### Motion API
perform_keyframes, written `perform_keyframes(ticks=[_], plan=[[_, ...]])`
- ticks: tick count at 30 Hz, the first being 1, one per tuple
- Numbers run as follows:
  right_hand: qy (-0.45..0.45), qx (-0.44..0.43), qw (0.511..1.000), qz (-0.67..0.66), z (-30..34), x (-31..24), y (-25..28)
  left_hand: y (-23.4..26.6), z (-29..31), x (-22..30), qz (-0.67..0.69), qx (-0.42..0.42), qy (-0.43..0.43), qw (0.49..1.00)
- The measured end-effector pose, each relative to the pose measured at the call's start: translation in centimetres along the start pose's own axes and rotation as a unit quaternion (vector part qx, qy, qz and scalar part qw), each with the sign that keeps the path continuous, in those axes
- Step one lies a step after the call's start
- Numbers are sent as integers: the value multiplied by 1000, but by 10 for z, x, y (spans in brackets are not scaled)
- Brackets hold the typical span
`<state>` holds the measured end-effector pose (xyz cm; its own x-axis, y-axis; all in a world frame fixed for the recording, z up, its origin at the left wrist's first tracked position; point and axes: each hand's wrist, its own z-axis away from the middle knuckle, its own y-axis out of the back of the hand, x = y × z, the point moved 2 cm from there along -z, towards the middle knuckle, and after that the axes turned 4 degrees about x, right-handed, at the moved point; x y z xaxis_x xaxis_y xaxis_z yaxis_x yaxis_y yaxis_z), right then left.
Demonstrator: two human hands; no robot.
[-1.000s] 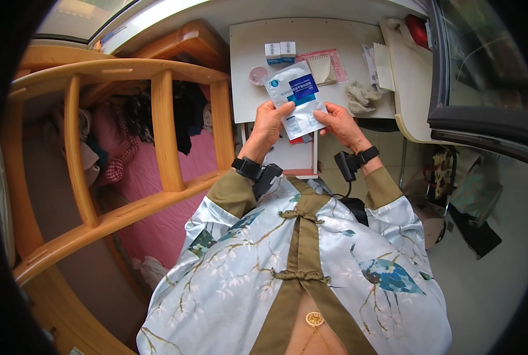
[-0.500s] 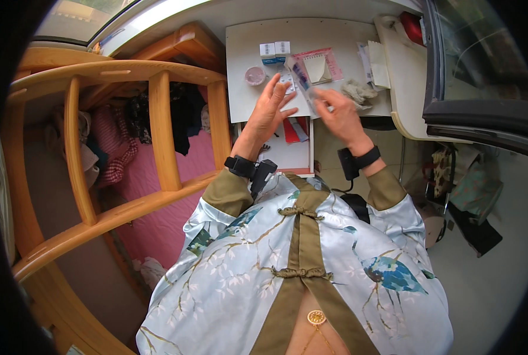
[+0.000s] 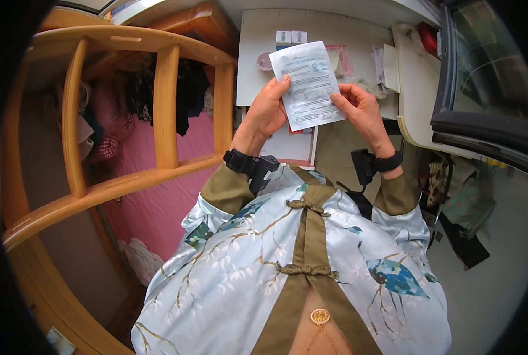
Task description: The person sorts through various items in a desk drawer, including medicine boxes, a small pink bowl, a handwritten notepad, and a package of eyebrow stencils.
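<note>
A flat silvery-white foil sachet, printed with fine text, is held up over the desk with its broad face toward me. My left hand grips its left edge, thumb on the front. On the opposite edge, my right hand pinches it between thumb and bent fingers. Behind the sachet stand small white-and-blue boxes, and a round pink container is partly covered by it. A pink packet and part of a notepad show past its right side.
Below the white desktop, a drawer is pulled out toward me. A wooden ladder rail and a pink bed lie to the left. At right hangs a dark-framed window, with bags beneath.
The packet, seen edge-on and blurred in my right hand before, now faces me flat. My left hand, earlier empty with fingers spread, has taken hold of its left edge.
</note>
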<state>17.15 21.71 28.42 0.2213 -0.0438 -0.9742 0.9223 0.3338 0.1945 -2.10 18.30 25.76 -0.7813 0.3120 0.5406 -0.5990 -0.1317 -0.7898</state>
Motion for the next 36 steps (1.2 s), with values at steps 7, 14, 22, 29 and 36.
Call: perform_keyframes(ticks=[7,14,22,29,36], plan=[[-44,-2,995,-90,11,-17,1,-13,14,12,28,-6,-2,1000],[-65,27,989,-134,14,-16,5,-20,27,18,-73,-23,11,997],[-39,24,989,-139,18,-23,7,-24,30,18,-47,-32,-6,998],[-50,37,988,-139,18,-25,12,-23,29,18,-81,-58,-20,995],[-45,40,988,-140,17,-25,15,-26,25,18,-85,-35,-17,996]])
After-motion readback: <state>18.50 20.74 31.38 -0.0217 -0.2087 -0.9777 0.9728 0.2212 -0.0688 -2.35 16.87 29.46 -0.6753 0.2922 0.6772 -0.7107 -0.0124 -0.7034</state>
